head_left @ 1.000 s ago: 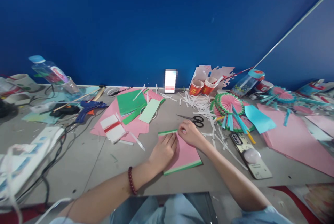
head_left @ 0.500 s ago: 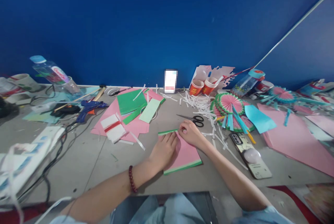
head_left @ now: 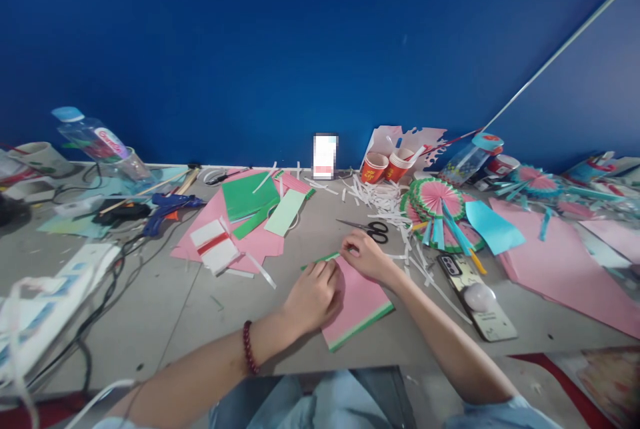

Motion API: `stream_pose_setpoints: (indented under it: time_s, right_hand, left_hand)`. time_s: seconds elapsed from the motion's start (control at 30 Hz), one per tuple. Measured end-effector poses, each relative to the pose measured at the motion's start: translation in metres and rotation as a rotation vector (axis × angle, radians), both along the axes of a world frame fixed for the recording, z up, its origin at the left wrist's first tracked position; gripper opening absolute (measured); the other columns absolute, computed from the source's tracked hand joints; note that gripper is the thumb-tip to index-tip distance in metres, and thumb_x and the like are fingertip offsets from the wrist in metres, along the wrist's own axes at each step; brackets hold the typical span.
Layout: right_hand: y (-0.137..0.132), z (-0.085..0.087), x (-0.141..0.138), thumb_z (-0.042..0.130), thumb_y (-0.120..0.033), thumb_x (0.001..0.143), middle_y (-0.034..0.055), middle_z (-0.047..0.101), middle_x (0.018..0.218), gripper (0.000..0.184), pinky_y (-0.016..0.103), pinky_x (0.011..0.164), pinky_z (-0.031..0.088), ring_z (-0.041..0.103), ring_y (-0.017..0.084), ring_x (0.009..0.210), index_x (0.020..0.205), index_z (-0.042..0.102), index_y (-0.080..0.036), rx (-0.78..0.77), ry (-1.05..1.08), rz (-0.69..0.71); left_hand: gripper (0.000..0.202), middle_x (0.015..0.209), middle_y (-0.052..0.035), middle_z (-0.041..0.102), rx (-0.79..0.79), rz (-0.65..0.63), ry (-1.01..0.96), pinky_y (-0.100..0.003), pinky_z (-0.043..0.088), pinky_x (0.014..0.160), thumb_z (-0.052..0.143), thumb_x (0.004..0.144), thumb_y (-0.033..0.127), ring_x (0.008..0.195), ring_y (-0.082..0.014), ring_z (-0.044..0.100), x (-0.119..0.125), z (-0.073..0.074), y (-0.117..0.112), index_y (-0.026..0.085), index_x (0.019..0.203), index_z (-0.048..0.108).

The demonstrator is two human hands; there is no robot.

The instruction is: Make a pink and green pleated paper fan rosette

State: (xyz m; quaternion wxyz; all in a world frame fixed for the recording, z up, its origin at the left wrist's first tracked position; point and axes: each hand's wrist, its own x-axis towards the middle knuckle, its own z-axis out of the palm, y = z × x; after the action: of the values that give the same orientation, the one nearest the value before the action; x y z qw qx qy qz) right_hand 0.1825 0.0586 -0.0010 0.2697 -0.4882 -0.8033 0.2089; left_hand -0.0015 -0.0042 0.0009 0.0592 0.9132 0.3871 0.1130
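A pink sheet of paper with green edges point(head_left: 361, 305) lies on the grey table point(head_left: 210, 329) right in front of me. My left hand point(head_left: 311, 295), with a dark red bead bracelet on the wrist, rests on the sheet's left part with its fingers curled at the far edge. My right hand point(head_left: 365, 254) pinches the far edge of the same sheet with closed fingers. Black-handled scissors point(head_left: 371, 229) lie just beyond my right hand.
Pink and green paper sheets point(head_left: 250, 215) lie at centre left, a blue glue gun point(head_left: 167, 205) and cables further left. White paper strips point(head_left: 380, 199), red cups point(head_left: 387, 167), folded paper fans point(head_left: 435, 205) and a phone point(head_left: 475, 295) are on the right. A large pink sheet point(head_left: 565, 262) covers the far right.
The pink sheet has turned a little, its near right corner swinging out to the right. Both hands stayed on its far edge, the left fingers curling more.
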Motion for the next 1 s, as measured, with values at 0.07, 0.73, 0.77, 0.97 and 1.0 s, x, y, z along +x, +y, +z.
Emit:
stream_pose_setpoints:
  time_s: [0.07,0.73,0.77,0.97,1.0]
  right_hand:
    - [-0.0015,0.0009,0.0002,0.057,-0.014,0.076,0.0010,0.053,0.073,0.009,0.027,0.073,0.040,0.051,0.016,0.077,0.069,0.058,-0.018,0.009,0.000,0.031]
    - [-0.0081,0.0074,-0.0008,0.053,-0.008,0.076,0.0051,0.053,0.090,0.013,0.033,0.085,0.041,0.051,0.019,0.093,0.070,0.055,-0.019,0.046,-0.002,0.109]
    - [-0.0083,0.0078,-0.0011,0.053,-0.008,0.076,0.0053,0.053,0.090,0.013,0.033,0.085,0.042,0.051,0.019,0.092,0.069,0.054,-0.019,0.045,-0.005,0.106]
    - [-0.0089,0.0087,-0.0031,0.053,-0.008,0.076,0.0057,0.053,0.091,0.013,0.033,0.084,0.042,0.051,0.019,0.091,0.069,0.054,-0.019,0.041,-0.021,0.092]
    - [-0.0090,0.0087,-0.0034,0.053,-0.008,0.076,0.0057,0.053,0.091,0.013,0.033,0.084,0.042,0.051,0.019,0.090,0.069,0.054,-0.019,0.041,-0.023,0.091]
  left_hand:
    - [0.036,0.113,-0.0129,0.056,-0.014,-0.007,-0.006,-0.040,0.042,0.084,0.046,0.082,0.023,0.100,-0.0258,0.049,0.0005,0.0008,-0.0031,0.014,0.117,0.051]
    - [0.032,0.116,-0.0125,0.056,0.015,-0.028,-0.018,-0.037,0.045,0.081,0.043,0.085,0.017,0.097,-0.0231,0.050,0.0000,-0.0053,-0.0053,0.014,0.116,0.051]
    - [0.031,0.116,-0.0126,0.056,0.020,-0.027,-0.021,-0.037,0.045,0.081,0.042,0.085,0.017,0.097,-0.0232,0.050,0.0004,-0.0049,-0.0054,0.014,0.115,0.052]
    - [0.030,0.117,-0.0128,0.057,0.019,-0.016,-0.006,-0.037,0.044,0.081,0.042,0.085,0.019,0.096,-0.0236,0.050,0.0014,-0.0030,-0.0058,0.013,0.113,0.053]
    - [0.031,0.117,-0.0129,0.057,0.019,-0.017,-0.004,-0.037,0.044,0.081,0.042,0.085,0.019,0.097,-0.0236,0.050,0.0013,-0.0033,-0.0057,0.013,0.114,0.053]
